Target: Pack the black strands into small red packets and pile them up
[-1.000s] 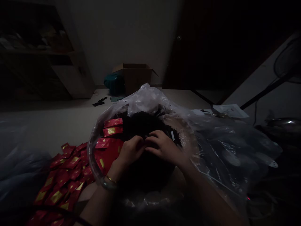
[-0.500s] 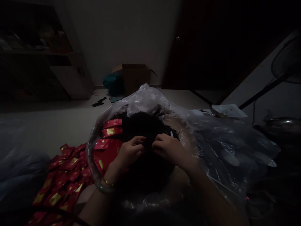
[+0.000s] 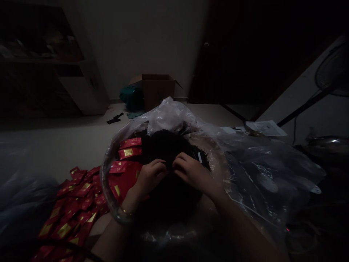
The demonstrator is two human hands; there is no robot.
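Note:
A round basin lined with clear plastic [image 3: 105, 182] stands in front of me, holding a dark, rough-edged loose mass [image 3: 169, 140] that looks like dry leaves. Over it, my left hand [image 3: 148, 177] has its fingers curled and thumb close to them. My right hand [image 3: 192, 173] faces it with bent fingers, the fingertips a small gap apart. Whatever the fingers grip is lost in the darkness. Red packets [image 3: 130, 153] with gold labels lie along the basin's left side. By the right hand, a small white strip [image 3: 199, 157] rests on the dark mass.
Left of the basin is a heap of red packets [image 3: 79, 203]. Clear plastic sheeting [image 3: 261, 171] spreads to the right. Behind stand an open cardboard box [image 3: 159, 91] and a teal bag [image 3: 132, 97]. A fan [image 3: 334, 71] is at the far right.
My right hand has shifted slightly left and its fingers have lifted a little. My left hand has moved only slightly. The packets and basin look the same.

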